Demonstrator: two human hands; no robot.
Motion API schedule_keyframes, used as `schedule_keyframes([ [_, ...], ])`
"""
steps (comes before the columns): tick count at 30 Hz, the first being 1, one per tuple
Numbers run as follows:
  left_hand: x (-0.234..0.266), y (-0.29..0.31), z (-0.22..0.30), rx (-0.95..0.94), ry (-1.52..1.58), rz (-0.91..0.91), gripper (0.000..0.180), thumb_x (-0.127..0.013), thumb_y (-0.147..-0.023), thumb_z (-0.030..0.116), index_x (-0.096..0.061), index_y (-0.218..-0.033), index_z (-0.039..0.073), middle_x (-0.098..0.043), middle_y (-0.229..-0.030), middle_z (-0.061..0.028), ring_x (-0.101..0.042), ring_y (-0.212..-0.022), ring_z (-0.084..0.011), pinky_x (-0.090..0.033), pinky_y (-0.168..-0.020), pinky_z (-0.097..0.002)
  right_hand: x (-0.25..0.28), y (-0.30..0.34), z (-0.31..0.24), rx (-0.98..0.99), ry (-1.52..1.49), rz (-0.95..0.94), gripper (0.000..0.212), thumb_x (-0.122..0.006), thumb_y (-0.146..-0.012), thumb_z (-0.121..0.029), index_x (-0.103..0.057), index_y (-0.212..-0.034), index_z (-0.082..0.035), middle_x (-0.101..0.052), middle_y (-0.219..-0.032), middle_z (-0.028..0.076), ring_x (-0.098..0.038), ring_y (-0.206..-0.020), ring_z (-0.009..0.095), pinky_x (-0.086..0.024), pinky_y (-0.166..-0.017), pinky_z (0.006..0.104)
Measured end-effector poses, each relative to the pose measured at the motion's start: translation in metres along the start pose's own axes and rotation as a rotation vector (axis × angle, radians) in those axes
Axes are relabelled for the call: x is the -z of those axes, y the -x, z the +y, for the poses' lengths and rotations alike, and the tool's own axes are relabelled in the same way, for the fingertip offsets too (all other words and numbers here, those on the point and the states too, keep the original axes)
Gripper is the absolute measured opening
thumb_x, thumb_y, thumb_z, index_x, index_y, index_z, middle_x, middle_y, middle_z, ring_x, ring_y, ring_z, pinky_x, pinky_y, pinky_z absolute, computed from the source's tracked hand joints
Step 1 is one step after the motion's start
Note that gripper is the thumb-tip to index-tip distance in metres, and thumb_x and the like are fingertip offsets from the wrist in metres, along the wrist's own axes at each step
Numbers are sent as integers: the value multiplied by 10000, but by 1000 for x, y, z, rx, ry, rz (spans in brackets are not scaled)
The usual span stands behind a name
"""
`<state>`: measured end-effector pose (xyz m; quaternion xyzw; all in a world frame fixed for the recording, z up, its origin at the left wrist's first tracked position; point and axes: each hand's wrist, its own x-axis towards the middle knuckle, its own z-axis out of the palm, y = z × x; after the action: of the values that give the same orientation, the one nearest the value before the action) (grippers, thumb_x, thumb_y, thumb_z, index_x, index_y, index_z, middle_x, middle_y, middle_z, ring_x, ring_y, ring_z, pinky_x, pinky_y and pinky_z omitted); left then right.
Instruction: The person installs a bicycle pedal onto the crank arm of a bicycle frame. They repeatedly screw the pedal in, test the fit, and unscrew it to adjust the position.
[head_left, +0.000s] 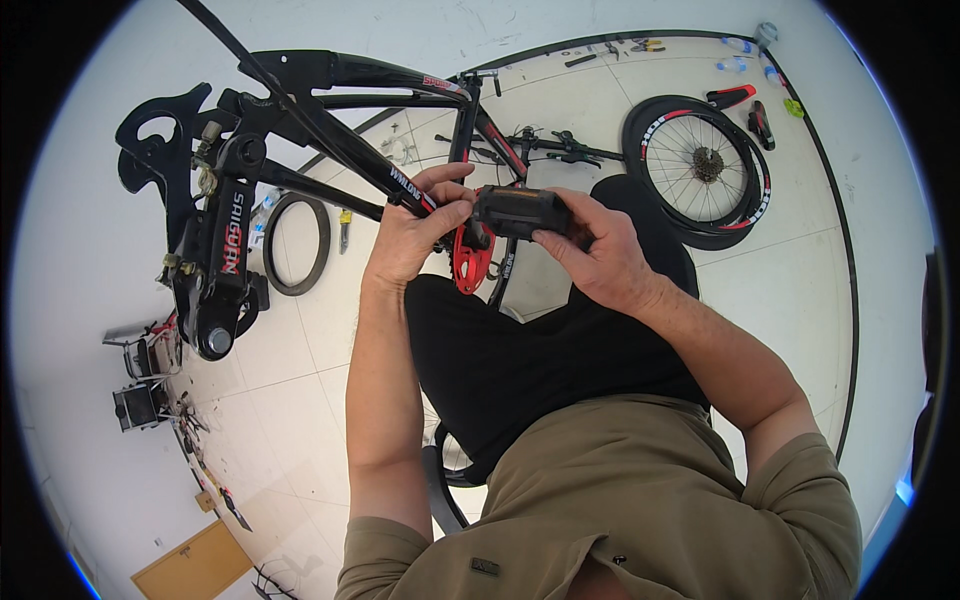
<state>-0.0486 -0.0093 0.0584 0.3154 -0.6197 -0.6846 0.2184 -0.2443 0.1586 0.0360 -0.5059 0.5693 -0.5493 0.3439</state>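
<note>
The black pedal (520,210) sits between both hands, just in front of the person's lap, at the end of the crank (472,262) with its red guard. The right hand (598,255) has its grip clamped on the pedal's outer end, thumb on top. The left hand (418,232) has its grip wrapped round the frame tube (340,150) right beside the pedal's inner end, fingers closed on it.

The likeliest trouble is a slip: if the right hand loses the pedal while turning or pressing, knuckles could strike the crank or the tube. The join between pedal and crank is hidden by the fingers, so a crooked thread start would go unseen; I cannot tell how it sits. The frame looks propped only by the left hand and lap, and could swing if that hold loosens.

Around: a loose tyre (297,243) on the floor (300,380) to the left, a rear wheel (700,170) to the right, handlebars (560,148) beyond, and small tools (345,230) scattered near. The frame itself crowds the left hand.
</note>
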Motion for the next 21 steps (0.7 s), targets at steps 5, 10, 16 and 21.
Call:
schedule_keyframes([
  [5,2,-1,-3,21,-17,32,524,-716,-830,-3,-584,-1337,-29,-708,-972,-59,-637,-873,-124,-510,-839,-276,-3,-1,-2,-139,-163,-5,406,-710,-932,-105,-555,-1272,54,-676,-877,85,-624,-703,82,-512,-632,233],
  [10,-3,3,-6,-91,112,9,595,-726,-770,-70,-578,-1346,-29,-700,-988,-52,-638,-867,-120,-515,-833,-279,-2,-3,-9,-246,-263,-19,378,-698,-937,-111,-566,-1254,45,-677,-871,58,-615,-687,66,-509,-616,225],
  [16,0,2,-6,-43,25,15,621,-715,-768,-92,-555,-1366,-34,-704,-999,-60,-648,-876,-128,-519,-836,-276,-4,-3,-9,-257,-279,-11,366,-690,-941,-104,-560,-1250,42,-670,-853,65,-617,-696,72,-506,-620,224],
  [21,0,3,-4,-11,51,-1,580,-725,-785,-66,-578,-1345,-31,-713,-997,-61,-660,-868,-139,-524,-843,-284,2,-1,-3,2,54,-12,381,-709,-925,-89,-567,-1266,5,-657,-829,80,-603,-685,85,-497,-627,243],
])
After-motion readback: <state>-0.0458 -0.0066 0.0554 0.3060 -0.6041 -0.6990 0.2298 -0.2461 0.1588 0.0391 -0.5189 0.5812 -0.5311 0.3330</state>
